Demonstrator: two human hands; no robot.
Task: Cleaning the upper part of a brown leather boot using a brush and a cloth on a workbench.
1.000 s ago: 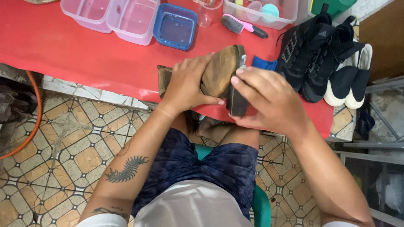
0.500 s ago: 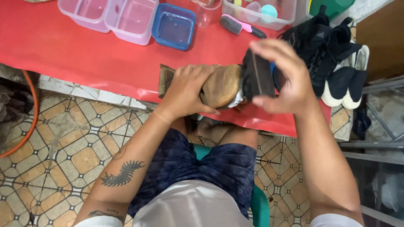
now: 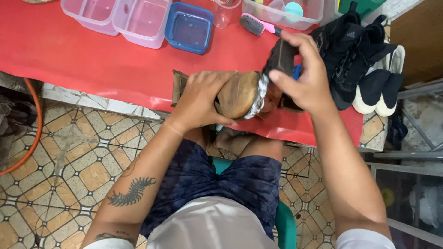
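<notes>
While the brown shoe (image 3: 237, 94) lies w/ its long axis running left-right at the near edge of the red table (image 3: 83, 55), sole side up, the left hand (image 3: 198, 99) wraps its left end, fingers curled tight. The right hand (image 3: 307, 78) is closed on a dark brush (image 3: 280, 57), which touches the shoe's right, foamy end. Black sneakers (image 3: 350, 46) sit just beyond on the right; blue tub (image 3: 188, 28) farther back.
</notes>
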